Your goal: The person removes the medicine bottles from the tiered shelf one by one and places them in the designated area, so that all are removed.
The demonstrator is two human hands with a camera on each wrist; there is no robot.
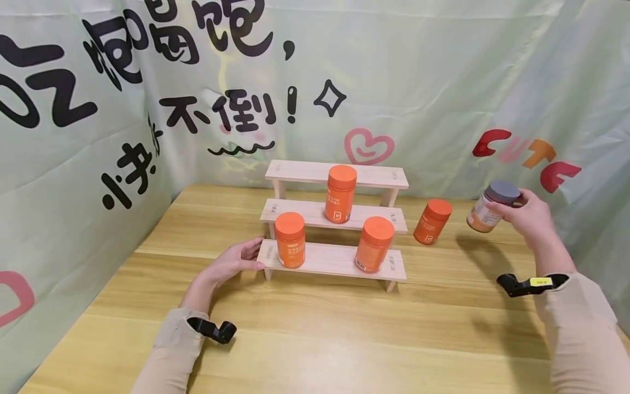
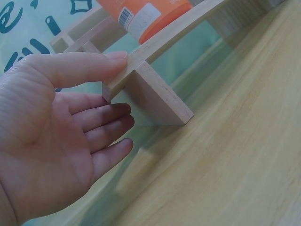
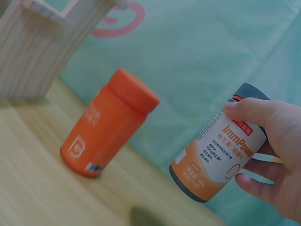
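Observation:
A three-tier wooden step rack (image 1: 334,258) stands on the table. At its lowest board's left end, my left hand (image 1: 235,261) pinches the board between thumb and index finger; in the left wrist view the other fingers (image 2: 110,157) extend loosely below. My right hand (image 1: 532,214) grips a vitamin bottle (image 1: 484,212) with a dark grey lid and a white-and-orange label. The bottle tilts, held above the table, with its shadow below; in the right wrist view the thumb (image 3: 249,110) lies across its upper side. Left of it, an orange bottle (image 1: 432,221) stands on the table.
Two orange bottles stand on the lowest board, one at left (image 1: 290,241) and one at right (image 1: 374,245). A taller orange bottle (image 1: 340,194) is on the middle board. Behind the table (image 1: 315,339) hangs a printed cloth (image 1: 433,82).

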